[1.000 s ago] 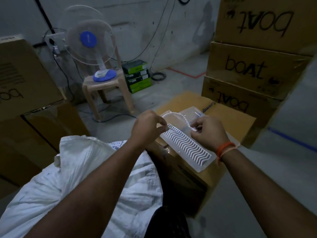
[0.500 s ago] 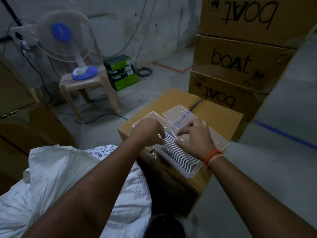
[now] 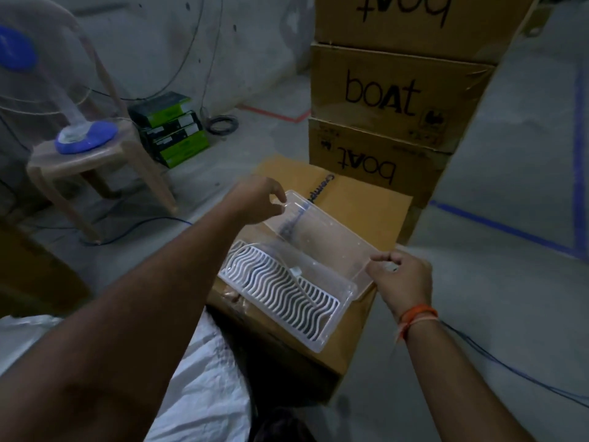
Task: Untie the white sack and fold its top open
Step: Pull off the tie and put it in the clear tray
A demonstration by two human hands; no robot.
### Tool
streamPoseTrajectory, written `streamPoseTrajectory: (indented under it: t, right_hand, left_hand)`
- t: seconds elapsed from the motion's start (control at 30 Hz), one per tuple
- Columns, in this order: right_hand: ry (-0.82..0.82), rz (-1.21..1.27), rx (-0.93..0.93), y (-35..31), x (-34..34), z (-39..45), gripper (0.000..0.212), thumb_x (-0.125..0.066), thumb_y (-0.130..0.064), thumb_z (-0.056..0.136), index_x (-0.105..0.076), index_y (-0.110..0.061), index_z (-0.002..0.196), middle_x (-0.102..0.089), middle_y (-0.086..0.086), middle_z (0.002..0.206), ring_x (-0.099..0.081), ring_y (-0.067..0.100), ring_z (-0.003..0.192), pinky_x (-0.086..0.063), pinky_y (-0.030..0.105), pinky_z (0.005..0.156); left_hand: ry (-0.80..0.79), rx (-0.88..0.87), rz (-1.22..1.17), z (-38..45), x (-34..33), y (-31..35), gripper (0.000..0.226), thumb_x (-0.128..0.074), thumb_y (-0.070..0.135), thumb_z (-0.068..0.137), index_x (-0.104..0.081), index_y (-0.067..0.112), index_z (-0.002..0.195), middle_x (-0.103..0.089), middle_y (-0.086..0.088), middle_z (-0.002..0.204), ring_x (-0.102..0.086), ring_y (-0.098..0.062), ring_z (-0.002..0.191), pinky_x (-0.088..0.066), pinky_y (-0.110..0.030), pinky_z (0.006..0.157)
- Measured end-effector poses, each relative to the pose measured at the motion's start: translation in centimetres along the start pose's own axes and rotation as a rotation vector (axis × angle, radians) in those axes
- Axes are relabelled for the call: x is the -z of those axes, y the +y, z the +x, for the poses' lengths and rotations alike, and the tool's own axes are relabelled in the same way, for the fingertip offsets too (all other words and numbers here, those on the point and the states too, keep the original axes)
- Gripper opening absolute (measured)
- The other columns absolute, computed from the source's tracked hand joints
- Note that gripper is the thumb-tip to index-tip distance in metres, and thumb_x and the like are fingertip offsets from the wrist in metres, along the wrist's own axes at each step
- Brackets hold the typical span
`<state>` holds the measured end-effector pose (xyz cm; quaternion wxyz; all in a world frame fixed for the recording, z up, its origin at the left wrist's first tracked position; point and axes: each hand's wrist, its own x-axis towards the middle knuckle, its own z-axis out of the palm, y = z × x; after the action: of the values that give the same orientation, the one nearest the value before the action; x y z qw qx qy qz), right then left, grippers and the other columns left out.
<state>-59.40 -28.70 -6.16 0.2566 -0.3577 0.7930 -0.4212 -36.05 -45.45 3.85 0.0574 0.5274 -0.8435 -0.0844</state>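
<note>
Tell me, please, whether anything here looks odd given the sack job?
Yes: both hands are on a clear plastic case atop the cardboard box, left hand and right hand lifting its lid, while the white sack lies untouched below.

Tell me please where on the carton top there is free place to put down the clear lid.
The carton top is bare along its far edge, between the clear lid and the stacked boat boxes. The near half is crowded: the white ribbed tray lies there, with the left hand and right hand pinching the lid's ends.
</note>
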Motion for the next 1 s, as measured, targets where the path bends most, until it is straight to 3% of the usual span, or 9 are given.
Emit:
streamPoseTrajectory:
  t: [0.13,0.3,0.4,0.5,0.63,0.77,0.83,0.93,1.0]
  right_hand:
    - [-0.006,-0.004,-0.028,0.9,-0.8,0.5,0.014,-0.084,-0.023,0.075,-0.080,-0.025,0.088,-0.071,0.013,0.111,-0.070,0.022,0.088,-0.056,0.029,0.081]
    - [0.012,-0.026,0.025,1.7,-1.5,0.9,0.016,-0.085,-0.025,0.075,-0.078,-0.034,0.086,-0.073,0.004,0.103,-0.069,0.018,0.091,-0.061,0.036,0.088]
    - [0.054,-0.044,0.041,1.7,-1.5,1.2,0.015,-0.085,-0.025,0.076,-0.081,-0.028,0.090,-0.071,0.008,0.104,-0.068,0.016,0.079,-0.058,0.028,0.081]
    - [0.101,-0.039,0.071,0.9,-1.0,1.3,0.015,-0.085,-0.017,0.079,-0.082,-0.020,0.093,-0.066,0.012,0.100,-0.059,0.009,0.069,-0.045,0.019,0.073]
    - [0.187,0.018,0.122,-1.6,0.1,0.8,0.017,-0.079,-0.005,0.080,-0.081,-0.020,0.089,-0.070,0.006,0.100,-0.064,0.014,0.077,-0.053,0.024,0.082]
    - [0.266,0.117,0.236,-4.2,1.2,-0.9,0.023,-0.076,0.000,0.081,-0.079,-0.023,0.082,-0.073,0.001,0.092,-0.067,0.013,0.082,-0.050,0.017,0.078]
    - [0.291,0.163,0.287,-5.1,1.6,-2.2,0.024,-0.075,0.002,0.080,-0.076,-0.022,0.080,-0.074,0.002,0.089,-0.068,0.014,0.081,-0.049,0.013,0.074]
    - [0.325,0.225,0.368,-5.8,1.8,-4.6,0.017,-0.076,0.001,0.082,-0.070,-0.015,0.084,-0.071,0.001,0.082,-0.066,0.013,0.073,-0.056,0.020,0.072]
    - [0.328,0.250,0.433,-6.1,1.9,-6.3,0.016,-0.076,-0.002,0.084,-0.070,-0.015,0.091,-0.070,-0.002,0.084,-0.067,0.012,0.075,-0.056,0.017,0.073]
  left_hand:
    - [-0.144,0.068,0.047,3.3,-2.1,-1.1,0.041,-0.083,0.018,0.092,-0.075,0.017,0.132,-0.067,-0.010,0.146,-0.062,-0.031,0.132,-0.048,-0.036,0.108]
    - [-0.239,0.178,-0.019,4.9,-4.0,-2.0,0.042,-0.081,0.009,0.087,-0.076,0.018,0.128,-0.074,-0.012,0.128,-0.065,-0.027,0.104,-0.047,-0.032,0.080]
    - [-0.244,0.172,-0.037,5.3,-4.1,-2.5,0.041,-0.087,0.011,0.083,-0.078,0.019,0.122,-0.076,-0.010,0.123,-0.062,-0.022,0.096,-0.044,-0.032,0.077]
    - [-0.226,0.145,-0.008,5.2,-3.6,-2.7,0.044,-0.092,0.020,0.079,-0.078,0.021,0.120,-0.075,-0.008,0.123,-0.066,-0.028,0.105,-0.043,-0.029,0.079]
    - [-0.092,0.151,-0.087,4.3,-2.7,-3.2,0.037,-0.093,0.023,0.079,-0.079,0.020,0.113,-0.074,-0.011,0.119,-0.066,-0.028,0.100,-0.039,-0.028,0.078]
    - [0.064,0.271,-0.351,2.5,-1.0,-3.8,0.027,-0.088,0.038,0.086,-0.068,0.021,0.085,-0.074,-0.014,0.100,-0.063,-0.022,0.086,-0.044,-0.034,0.071]
    - [0.161,0.366,-0.531,1.1,-0.1,-3.8,0.036,-0.080,0.051,0.091,-0.062,0.020,0.086,-0.073,-0.012,0.092,-0.069,-0.027,0.087,-0.056,-0.041,0.075]
    - [0.253,0.508,-0.884,-1.1,1.3,-4.0,0.041,-0.072,0.057,0.096,-0.058,0.018,0.092,-0.068,-0.014,0.084,-0.075,-0.038,0.089,-0.063,-0.054,0.092]
    - [0.276,0.557,-1.032,-2.5,2.1,-4.0,0.034,-0.072,0.046,0.100,-0.060,0.015,0.095,-0.061,-0.014,0.080,-0.072,-0.036,0.080,-0.066,-0.045,0.081]
